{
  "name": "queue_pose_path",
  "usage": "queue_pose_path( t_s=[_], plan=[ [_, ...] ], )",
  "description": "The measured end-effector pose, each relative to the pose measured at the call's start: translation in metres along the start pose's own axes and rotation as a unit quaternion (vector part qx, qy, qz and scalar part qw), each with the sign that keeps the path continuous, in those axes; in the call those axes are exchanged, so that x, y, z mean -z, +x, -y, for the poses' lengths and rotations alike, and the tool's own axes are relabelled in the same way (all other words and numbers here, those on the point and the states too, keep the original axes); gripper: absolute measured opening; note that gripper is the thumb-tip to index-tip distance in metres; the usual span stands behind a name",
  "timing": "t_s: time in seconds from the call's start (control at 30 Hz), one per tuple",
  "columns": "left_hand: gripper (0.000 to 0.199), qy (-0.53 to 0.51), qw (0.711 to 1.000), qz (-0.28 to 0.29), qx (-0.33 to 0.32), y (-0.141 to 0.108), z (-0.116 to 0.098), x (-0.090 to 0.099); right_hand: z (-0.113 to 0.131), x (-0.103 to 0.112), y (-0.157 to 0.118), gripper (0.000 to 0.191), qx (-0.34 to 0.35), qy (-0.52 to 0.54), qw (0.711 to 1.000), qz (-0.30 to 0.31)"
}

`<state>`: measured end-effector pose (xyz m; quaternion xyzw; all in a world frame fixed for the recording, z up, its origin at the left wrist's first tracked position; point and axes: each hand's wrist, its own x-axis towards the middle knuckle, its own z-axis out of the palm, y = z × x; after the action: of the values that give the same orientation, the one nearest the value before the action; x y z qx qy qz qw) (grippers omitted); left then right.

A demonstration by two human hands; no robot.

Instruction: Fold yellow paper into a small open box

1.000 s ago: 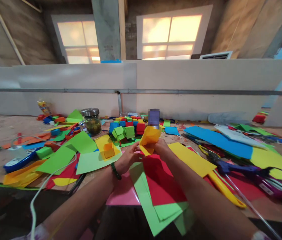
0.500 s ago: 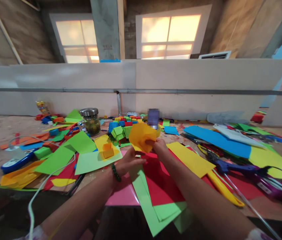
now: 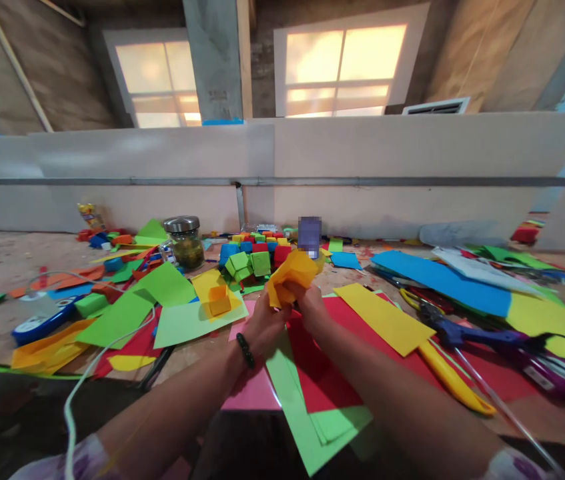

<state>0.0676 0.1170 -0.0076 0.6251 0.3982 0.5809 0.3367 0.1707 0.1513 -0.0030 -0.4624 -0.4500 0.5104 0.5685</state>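
Note:
A folded orange-yellow paper piece is held up above the table at the centre. My left hand has its fingers closed on the lower left of it. My right hand grips its lower right side, with some fingers tucked inside the fold. Both hands are close together. Beneath them lie a red sheet, light green sheets and a pink sheet. A small orange paper box sits on a yellow sheet to the left.
Paper cubes stand behind my hands. Left of them is a lidded glass jar. A blue glue gun with a white cord lies far left; a purple-blue tool and yellow-handled cutter lie right.
My left hand has moved up and right and closed on the orange-yellow paper. The paper has turned and shifted slightly right, and my right hand's fingers have moved into its fold.

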Motion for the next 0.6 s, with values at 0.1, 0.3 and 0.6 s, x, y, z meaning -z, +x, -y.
queue_pose_path(
  t_s=[0.1,0.3,0.6],
  plan=[
    [0.020,0.013,1.000,-0.007,-0.014,-0.0014,-0.0022,-0.0009,0.0016,-0.0015,-0.0024,0.035,-0.007,0.014,1.000,-0.016],
    [0.022,0.021,0.999,-0.001,-0.032,-0.0040,-0.0036,-0.0025,0.0028,-0.0040,-0.0037,0.039,-0.009,0.018,1.000,-0.024],
    [0.029,0.025,0.999,0.022,-0.040,-0.0063,-0.0052,0.0016,-0.0028,-0.0050,0.0025,0.042,0.021,-0.009,0.999,-0.032]
  ],
)
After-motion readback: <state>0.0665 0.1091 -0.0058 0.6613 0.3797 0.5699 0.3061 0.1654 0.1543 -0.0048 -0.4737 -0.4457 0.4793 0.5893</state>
